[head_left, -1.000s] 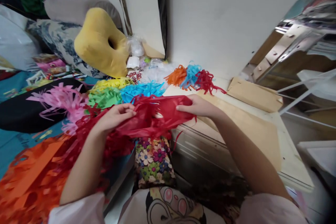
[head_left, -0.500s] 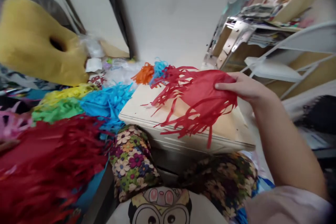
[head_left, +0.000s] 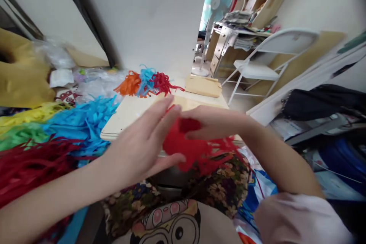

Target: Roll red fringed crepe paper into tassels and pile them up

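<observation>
A red fringed paper piece (head_left: pixel 197 151) is bunched between both my hands, just above my lap and in front of a low wooden board (head_left: pixel 128 112). My right hand (head_left: pixel 213 122) pinches its top. My left hand (head_left: pixel 143 145) presses flat against its left side, fingers spread and blurred by motion. Fringe strands hang down to the right over the flowered fabric (head_left: pixel 225 187) on my legs.
Piles of fringed paper lie at the left: blue (head_left: pixel 82 118), green (head_left: pixel 17 137), yellow (head_left: pixel 31 113), dark red (head_left: pixel 28 164). Small orange, blue and red bundles (head_left: pixel 145 83) sit at the board's far edge. A yellow cushion (head_left: pixel 20 72), white folding chair (head_left: pixel 257 68) and fan (head_left: pixel 217 4) stand around.
My right hand carried the red fringed piece off the pile, out to the right, then back toward my lap. My left hand let go, then came back against it. The view swung right.
</observation>
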Tool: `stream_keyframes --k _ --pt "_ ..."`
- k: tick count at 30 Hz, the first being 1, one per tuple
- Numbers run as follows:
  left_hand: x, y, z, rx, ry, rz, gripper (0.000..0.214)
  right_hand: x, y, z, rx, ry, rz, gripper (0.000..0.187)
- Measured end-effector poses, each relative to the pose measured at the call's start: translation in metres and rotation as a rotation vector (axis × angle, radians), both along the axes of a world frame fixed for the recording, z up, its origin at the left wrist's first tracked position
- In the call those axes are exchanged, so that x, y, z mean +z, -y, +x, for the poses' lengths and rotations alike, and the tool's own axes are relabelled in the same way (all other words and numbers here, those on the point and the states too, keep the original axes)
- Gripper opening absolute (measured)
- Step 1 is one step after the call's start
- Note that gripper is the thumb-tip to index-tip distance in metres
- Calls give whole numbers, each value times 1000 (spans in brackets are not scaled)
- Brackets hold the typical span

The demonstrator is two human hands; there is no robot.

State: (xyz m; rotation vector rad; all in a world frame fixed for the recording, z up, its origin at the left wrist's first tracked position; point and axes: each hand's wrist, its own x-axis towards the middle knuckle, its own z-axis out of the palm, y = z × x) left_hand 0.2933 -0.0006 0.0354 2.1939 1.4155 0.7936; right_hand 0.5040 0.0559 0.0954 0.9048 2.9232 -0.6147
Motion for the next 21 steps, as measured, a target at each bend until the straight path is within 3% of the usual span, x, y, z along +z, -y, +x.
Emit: stream_keyframes --k 2,5,6,8,10,12,16,21 --pt "6 -10 24 -96 -38 -2 50 -1 10 -7 27 -40 0 8" --pt "11 -20 43 -223 -87 -93 30 -16 15 4 -194 -334 -65 7" --pt "11 -23 45 -227 -70 -138 24 -26 16 9 -311 -473 -159 11" --pt "7 -28 44 -182 31 -253 20 -49 19 15 -488 -708 -531 23" --pt "0 -34 40 -131 142 -358 21 -74 24 16 -603 -828 -898 31" --pt "-6 -40 36 -130 191 -432 22 -95 30 14 -675 -869 -1088 32" --pt "-16 -52 29 -206 255 -594 22 -118 34 15 -681 -846 -1190 26" --pt "-33 -58 24 -400 529 -1026 19 -119 26 30 -692 -681 -1242 26"
